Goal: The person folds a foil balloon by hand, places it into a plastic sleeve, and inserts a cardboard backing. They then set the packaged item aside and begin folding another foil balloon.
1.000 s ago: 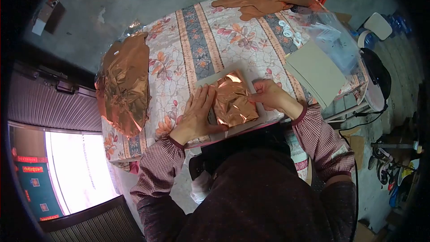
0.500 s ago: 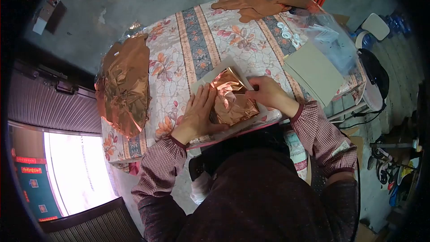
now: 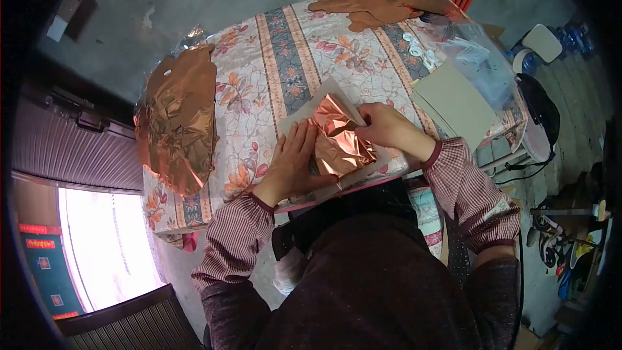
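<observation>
A crumpled sheet of copper-coloured foil (image 3: 343, 146) lies folded over a flat piece at the table's near edge. Beneath it a greyish card (image 3: 329, 89) sticks out at the far corner and along the near side. My left hand (image 3: 295, 162) rests flat on the foil's left side, thumb stretched along the near edge. At the right edge, my right hand (image 3: 389, 128) pinches the foil between thumb and curled fingers. What lies under the foil is hidden.
Copper-coloured leathery foil sheets (image 3: 178, 120) lie at the table's left, with another brown piece (image 3: 382, 6) at the far edge. Grey-green cards (image 3: 457, 104) and a clear plastic bag (image 3: 486, 68) sit on the right. A flowered tablecloth (image 3: 243, 97) covers the table.
The foil's right part has shifted and creased differently under my right hand, whose fingers are a little higher. My left hand stays pressed on the left side.
</observation>
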The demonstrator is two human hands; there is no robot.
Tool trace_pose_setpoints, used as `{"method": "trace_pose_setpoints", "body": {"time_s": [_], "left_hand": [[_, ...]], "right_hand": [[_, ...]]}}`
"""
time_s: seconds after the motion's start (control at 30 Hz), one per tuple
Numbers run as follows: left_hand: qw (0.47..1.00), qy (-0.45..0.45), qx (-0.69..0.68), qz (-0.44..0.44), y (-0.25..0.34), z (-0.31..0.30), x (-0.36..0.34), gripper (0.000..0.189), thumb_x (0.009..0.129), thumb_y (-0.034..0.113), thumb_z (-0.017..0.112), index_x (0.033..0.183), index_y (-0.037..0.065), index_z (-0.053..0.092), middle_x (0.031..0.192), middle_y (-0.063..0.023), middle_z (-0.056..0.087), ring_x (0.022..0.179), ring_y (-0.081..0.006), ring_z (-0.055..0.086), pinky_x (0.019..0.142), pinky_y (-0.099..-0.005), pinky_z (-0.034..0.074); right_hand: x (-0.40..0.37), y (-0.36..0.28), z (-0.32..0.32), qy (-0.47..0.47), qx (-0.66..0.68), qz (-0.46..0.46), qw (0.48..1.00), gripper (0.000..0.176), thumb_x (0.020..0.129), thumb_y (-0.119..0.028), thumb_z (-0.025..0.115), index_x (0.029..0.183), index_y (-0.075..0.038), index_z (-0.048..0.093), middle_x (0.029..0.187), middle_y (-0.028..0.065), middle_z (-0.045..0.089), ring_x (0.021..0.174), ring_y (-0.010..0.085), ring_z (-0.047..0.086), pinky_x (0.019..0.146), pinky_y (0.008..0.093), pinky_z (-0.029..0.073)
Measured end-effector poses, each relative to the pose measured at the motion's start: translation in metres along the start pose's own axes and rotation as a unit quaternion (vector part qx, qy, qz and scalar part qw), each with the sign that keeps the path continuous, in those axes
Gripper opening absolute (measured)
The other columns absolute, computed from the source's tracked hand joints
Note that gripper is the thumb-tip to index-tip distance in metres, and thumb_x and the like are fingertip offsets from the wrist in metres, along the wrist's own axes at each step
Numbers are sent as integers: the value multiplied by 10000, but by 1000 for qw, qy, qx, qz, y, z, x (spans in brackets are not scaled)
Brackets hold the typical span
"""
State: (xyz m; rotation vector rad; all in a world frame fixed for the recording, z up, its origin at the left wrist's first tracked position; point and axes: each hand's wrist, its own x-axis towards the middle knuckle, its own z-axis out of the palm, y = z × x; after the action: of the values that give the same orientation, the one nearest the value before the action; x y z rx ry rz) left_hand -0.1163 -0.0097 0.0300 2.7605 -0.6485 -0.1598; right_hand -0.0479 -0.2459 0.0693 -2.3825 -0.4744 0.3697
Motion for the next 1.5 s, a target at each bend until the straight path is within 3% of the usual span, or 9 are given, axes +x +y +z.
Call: {"method": "trace_pose_setpoints", "body": {"time_s": [0.07, 0.23, 0.53, 0.67, 0.93, 1.37, 1.43, 1.47, 1.5], "left_hand": [[1000, -2, -7, -1, 0, -1, 0, 1156, 649, 632, 712, 1457, 20, 157, 1498, -228, 168, 1399, -395, 139, 1094, -545, 171], [1000, 9, -3, 6, -1, 3, 0, 1155, 643, 629, 716, 1458, 25, 163, 1496, -233, 171, 1397, -399, 143, 1091, -552, 171], [1000, 4, -17, 20, -6, 4, -2, 1176, 617, 602, 747, 1462, 32, 162, 1502, -230, 160, 1404, -392, 120, 1097, -542, 171], [999, -9, -23, 21, -6, -1, -4, 1176, 612, 658, 714, 1437, -5, 201, 1492, -251, 167, 1400, -400, 126, 1099, -545, 161], [999, -46, -16, -2, -13, -15, -19, 1223, 574, 570, 789, 1453, 1, 158, 1509, -230, 127, 1409, -380, 106, 1114, -504, 158], [997, -75, 6, -8, -11, -21, -20, 1268, 563, 616, 776, 1456, -4, 125, 1518, -220, 91, 1414, -372, 71, 1121, -503, 136], [1000, -6, 27, -1, -6, -32, -21, 1039, 668, 520, 761, 1418, -6, 270, 1486, -227, 219, 1402, -356, 158, 1120, -466, 174], [1000, -5, 25, -1, -1, -31, -26, 1039, 668, 520, 761, 1418, -6, 270, 1486, -227, 219, 1402, -356, 158, 1120, -466, 174], [995, 48, -64, 59, 8, -28, -34, 902, 705, 428, 762, 1373, -10, 343, 1406, -214, 347, 1327, -346, 298, 1077, -457, 256]], "right_hand": [[5, 2, -4, -24, 49, 19, 998, 261, 715, -158, 656, 895, 31, 635, 759, 197, 641, 733, 330, 632, 656, 400, 474], [13, 21, -2, -91, 67, 78, 991, 222, 705, -171, 704, 785, 31, 660, 631, 115, 604, 562, 171, 582, 543, 338, 451], [8, 26, 2, -143, 271, 185, 934, 77, 801, -85, 690, 844, -24, 670, 671, 18, 619, 512, 63, 513, 447, 215, 403], [-3, 11, -2, -151, 310, 216, 914, 76, 808, -64, 683, 863, -13, 672, 715, 28, 635, 513, 63, 523, 432, 206, 397], [3, 47, 27, -131, 394, 207, 886, 78, 787, 2, 677, 838, 29, 624, 633, 78, 597, 355, 106, 428, 297, 248, 284], [-8, 26, 29, -114, 368, 180, 905, 113, 804, -12, 659, 853, 80, 615, 729, 117, 632, 393, 134, 505, 296, 279, 388], [-12, 26, 24, -108, 373, 172, 905, 119, 813, -9, 646, 879, 86, 620, 747, 116, 639, 439, 135, 538, 307, 268, 398], [-17, 26, 21, -108, 372, 174, 906, 119, 813, -9, 646, 879, 86, 620, 747, 116, 639, 439, 135, 538, 307, 268, 398], [-24, 21, 17, -61, 422, 194, 883, 92, 815, -10, 648, 873, 59, 632, 763, 96, 647, 516, 125, 577, 390, 248, 457]]}}
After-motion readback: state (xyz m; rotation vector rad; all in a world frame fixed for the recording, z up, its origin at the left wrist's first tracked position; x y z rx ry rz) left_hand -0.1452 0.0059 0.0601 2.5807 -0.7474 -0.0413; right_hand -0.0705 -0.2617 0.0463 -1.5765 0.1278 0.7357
